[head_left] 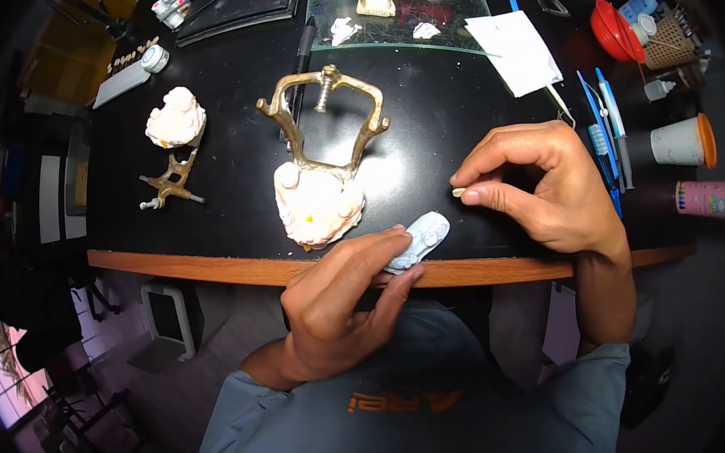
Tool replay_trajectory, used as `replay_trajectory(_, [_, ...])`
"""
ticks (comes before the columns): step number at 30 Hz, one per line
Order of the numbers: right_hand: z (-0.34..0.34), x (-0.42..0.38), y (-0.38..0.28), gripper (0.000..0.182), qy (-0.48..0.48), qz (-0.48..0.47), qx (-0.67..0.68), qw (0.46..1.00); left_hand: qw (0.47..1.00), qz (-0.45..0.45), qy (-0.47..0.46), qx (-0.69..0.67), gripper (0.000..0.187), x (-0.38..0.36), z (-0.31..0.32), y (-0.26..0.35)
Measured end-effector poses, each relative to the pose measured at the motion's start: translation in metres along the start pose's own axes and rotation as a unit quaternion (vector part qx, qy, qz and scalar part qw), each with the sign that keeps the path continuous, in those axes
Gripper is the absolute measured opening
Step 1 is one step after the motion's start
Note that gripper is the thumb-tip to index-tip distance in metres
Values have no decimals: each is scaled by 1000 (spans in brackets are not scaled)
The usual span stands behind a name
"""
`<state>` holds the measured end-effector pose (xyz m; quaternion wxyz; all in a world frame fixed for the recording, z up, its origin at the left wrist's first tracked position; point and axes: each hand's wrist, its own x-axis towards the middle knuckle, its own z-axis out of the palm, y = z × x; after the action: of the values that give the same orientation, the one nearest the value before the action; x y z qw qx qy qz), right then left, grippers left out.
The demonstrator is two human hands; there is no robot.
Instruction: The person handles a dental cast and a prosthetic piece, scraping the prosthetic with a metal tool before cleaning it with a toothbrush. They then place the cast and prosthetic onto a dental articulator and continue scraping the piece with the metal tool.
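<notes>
The left hand [343,298] had its grip closed on a pale blue-grey, oblong moulded piece [428,236], round-ended and marked with shallow hollows, at the brown front edge of the black bench [232,237]. The right hand [560,188] pinched a tiny cream-coloured piece [458,193] between thumb and forefinger.

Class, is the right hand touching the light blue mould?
Apart. The head view shows black tabletop between the right hand and the light blue mould.
</notes>
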<state>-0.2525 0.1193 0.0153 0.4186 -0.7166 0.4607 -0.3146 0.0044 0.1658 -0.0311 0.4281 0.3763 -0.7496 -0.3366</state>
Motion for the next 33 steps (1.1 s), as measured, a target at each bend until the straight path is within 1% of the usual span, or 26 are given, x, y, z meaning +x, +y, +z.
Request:
replay_trajectory(4, [2,1,4,7,9,-26,-23,999,1000,1,-2,2,34,1,0,0])
replay_trajectory(7, [2,2,5,6,3,-44,-73,996,1000,2,7,0,34,2,1,1])
replay_trajectory(10, [5,2,4,6,-4,-36,-92,995,1000,4,14,-5,33,1,3,0])
replay_trajectory(14, [6,3,-1,6,2,-44,-77,996,1000,8,14,-5,32,1,2,-1])
replay_trajectory(15, [6,3,0,6,3,-44,-68,997,1000,-5,12,-7,31,-1,2,0])
replay_trajectory(18, [7,3,-2,5,8,-19,-63,998,1000,5,11,2,31,-2,2,-2])
replay_trajectory(22, [9,5,3,5,7,-27,-86,996,1000,14,16,6,31,-3,3,-4])
replay_trajectory(25, [12,6,2,6,9,-6,-101,995,1000,16,15,4,31,-3,3,-4])
replay_trajectory(30, [18,10,6,9,55,-56,-156,985,999,30,11,8,33,0,0,-6])
replay_trajectory(32, [9,8,4,11,93,-58,-161,981,1000,18,20,-1,31,1,2,-2])
replay_trajectory(33, [-3,6,4,12,125,-78,-190,971,999,25,22,-4,32,2,3,-2])
